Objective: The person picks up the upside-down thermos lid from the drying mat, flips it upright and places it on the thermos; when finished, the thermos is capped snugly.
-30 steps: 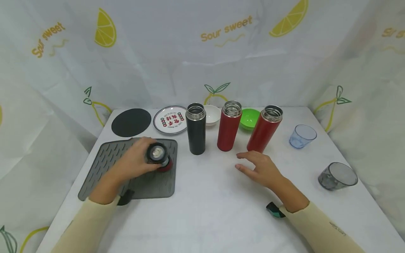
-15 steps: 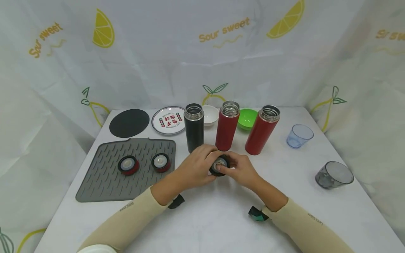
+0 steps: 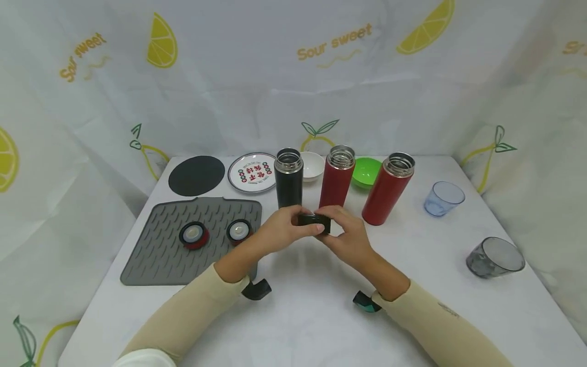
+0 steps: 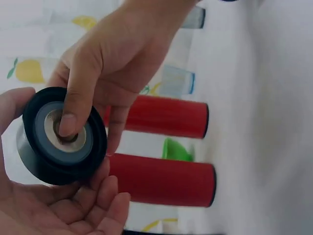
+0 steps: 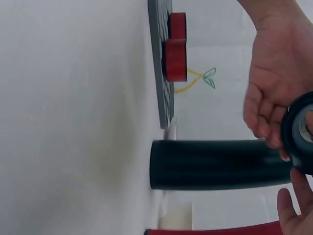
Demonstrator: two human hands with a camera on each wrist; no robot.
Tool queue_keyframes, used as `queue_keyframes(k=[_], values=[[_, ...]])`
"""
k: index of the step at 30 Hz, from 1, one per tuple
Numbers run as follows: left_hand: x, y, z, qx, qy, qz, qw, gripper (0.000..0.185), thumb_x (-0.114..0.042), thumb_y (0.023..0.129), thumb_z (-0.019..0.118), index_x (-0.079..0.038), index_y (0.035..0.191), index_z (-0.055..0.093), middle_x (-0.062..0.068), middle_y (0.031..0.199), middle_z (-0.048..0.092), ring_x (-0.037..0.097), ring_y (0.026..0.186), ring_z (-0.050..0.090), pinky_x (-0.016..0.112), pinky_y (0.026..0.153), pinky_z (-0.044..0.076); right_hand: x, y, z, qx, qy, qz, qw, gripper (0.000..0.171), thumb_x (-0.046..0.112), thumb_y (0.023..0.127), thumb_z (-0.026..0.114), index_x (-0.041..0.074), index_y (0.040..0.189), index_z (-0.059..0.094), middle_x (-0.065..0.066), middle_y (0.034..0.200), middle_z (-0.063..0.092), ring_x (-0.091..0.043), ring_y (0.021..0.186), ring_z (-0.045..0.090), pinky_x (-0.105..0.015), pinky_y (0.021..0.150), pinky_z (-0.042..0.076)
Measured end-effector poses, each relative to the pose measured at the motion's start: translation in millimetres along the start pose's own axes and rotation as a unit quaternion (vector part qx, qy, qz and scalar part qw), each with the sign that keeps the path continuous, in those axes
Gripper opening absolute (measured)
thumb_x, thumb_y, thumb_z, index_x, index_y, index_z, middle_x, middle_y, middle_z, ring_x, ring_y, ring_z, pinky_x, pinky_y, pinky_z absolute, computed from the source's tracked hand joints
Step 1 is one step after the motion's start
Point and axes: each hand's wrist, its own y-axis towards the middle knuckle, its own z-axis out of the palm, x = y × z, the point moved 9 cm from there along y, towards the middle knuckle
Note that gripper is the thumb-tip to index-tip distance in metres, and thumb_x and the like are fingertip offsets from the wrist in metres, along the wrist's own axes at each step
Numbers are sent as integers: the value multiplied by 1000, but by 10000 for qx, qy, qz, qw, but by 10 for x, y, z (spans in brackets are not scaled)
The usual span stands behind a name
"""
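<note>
Black lid [image 3: 314, 221] sits pinched between both hands [image 3: 316, 232].

Both hands [image 3: 321, 232] together, fingers curled.

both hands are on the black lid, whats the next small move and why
Probably lift the black lid up and back over the black flask. Both the left hand and right hand hold it just in front of that flask, whose mouth stands open; the lid's colour matches it.
</note>
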Motion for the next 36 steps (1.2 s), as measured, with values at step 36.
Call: queue_keyframes(k=[36], values=[[-195,317,-1308,-3020,694,2302,9225,84,-33,77,84,-9,147,41,5,130,57,19,117,53,37,100,42,-946,533,772,48,683,2522,9652,80,39,84,76,17,149,34,-3,144,45,-22,131,43,-42,105,39]])
